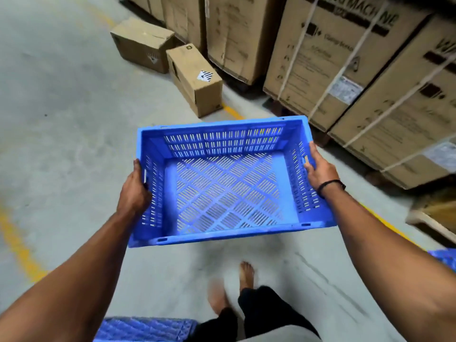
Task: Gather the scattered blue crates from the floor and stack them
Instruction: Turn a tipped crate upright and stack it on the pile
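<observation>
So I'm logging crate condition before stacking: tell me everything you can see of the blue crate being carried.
The blue crate looks like moulded plastic: rectangular, open-topped, empty. Slotted vents line its walls; its base is a diamond lattice of slits. It is held roughly level above the concrete floor. The left hand grips the left end wall at a handle slot, the right hand the right end.

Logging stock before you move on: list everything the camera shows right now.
Held crate: one, blue, empty, lifted between both hands.
Other crates: two partly seen, blue, bottom edge and right edge.
Small boxes: two, brown, on the floor ahead.
Strapped cartons: several, brown, along the right.
Floor lines: yellow, on grey concrete.
Feet: two, bare, below the crate.
Left hand, right hand: each grips a crate end; black band on right wrist.
</observation>
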The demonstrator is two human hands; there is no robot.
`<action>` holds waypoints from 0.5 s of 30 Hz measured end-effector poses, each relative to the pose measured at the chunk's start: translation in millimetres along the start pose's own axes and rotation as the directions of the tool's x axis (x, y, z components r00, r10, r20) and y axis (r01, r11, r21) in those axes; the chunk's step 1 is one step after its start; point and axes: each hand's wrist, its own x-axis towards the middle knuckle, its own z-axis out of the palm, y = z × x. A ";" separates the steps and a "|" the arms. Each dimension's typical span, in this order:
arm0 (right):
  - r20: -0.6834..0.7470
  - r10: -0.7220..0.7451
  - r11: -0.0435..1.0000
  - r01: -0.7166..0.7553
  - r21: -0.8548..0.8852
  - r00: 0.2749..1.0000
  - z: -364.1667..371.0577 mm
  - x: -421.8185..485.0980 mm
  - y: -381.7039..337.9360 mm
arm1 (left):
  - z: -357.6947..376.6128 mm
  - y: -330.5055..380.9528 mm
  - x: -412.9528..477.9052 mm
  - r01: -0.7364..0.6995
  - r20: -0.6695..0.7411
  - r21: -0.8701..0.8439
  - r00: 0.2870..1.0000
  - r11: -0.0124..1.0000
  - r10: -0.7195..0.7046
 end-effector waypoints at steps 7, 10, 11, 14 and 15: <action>-0.097 0.226 0.973 -0.222 0.058 0.969 -53.9 -90.4 119.5 | 41.1 93.5 -37.4 -0.254 0.144 0.071 0.959 0.965 0.242; -0.158 0.322 0.946 -0.311 0.095 0.933 -80.6 -134.7 180.4 | 72.0 142.4 -63.4 -0.365 0.212 0.076 0.915 0.928 0.343; -0.176 0.344 0.938 -0.331 0.101 0.922 -88.8 -148.1 197.8 | 81.2 157.7 -72.4 -0.393 0.227 0.072 0.901 0.917 0.368; -0.214 0.439 0.898 -0.419 0.136 0.872 -118.3 -196.1 257.2 | 112.0 209.0 -111.7 -0.494 0.273 0.055 0.843 0.868 0.463; -0.227 0.464 0.885 -0.443 0.142 0.856 -127.9 -214.2 278.1 | 123.0 226.7 -126.4 -0.526 0.289 0.050 0.821 0.849 0.492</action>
